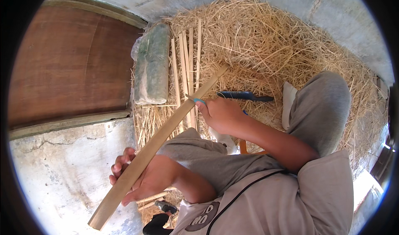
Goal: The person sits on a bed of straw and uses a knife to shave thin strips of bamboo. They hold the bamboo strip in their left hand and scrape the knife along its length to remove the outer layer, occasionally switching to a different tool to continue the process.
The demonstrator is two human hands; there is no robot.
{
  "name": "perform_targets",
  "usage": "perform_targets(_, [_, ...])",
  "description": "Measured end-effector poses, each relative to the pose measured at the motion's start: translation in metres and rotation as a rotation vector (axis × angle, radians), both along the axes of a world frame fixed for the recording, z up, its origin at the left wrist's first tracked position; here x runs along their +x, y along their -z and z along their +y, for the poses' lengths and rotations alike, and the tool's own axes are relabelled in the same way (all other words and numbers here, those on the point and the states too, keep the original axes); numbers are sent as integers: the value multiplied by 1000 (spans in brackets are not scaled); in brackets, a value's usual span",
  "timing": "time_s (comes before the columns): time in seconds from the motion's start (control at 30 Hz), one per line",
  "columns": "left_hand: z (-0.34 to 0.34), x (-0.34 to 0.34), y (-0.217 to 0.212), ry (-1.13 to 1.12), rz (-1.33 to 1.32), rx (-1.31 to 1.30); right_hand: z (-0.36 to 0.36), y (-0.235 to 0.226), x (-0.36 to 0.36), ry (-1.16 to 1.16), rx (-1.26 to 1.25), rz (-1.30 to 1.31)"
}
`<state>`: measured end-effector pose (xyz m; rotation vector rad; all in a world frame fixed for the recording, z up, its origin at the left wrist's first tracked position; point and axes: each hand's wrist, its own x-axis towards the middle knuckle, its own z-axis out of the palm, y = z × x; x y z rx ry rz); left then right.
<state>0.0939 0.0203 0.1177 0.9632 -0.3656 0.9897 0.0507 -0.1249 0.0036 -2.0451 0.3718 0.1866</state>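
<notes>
1. Because the flat wooden strip [161, 137] lies across the left grip [158, 172], fingers past one edge and thumb beside the other, I'd call that hold loosely closed about it; a snugger one should prevent rolling.
2. From that palm the strip slants up and rightward over the person's lap; bracing it against the thigh would probably steady what looks like shaving or scraping.
3. Near the pale slats [191, 56], the knife [190, 97] sits at the strip; I'd favour a shallow angle and light, even strokes, aimed away from the supporting fingers.
4. Clamped on the knife's turquoise handle, the right grip [222, 114] needs a relaxed wrist.
5. Hard to make out, left to right: the left palm's middle, covered by the strip; whether the blade bites; most of the handle, inside the fist; the strip's far end, blending into straw [257, 39]; and the dark blue tool's [237, 95] exact kind.
</notes>
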Motion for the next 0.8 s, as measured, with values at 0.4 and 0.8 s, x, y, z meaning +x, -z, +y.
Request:
perform_targets(0.4, [-13,-12,-2,-13,111,20,1,0,-11,-2,89,-211])
perform_targets(0.8, [-14,-4,-2,-26,133,10,13,-2,-13,64,-25,-206])
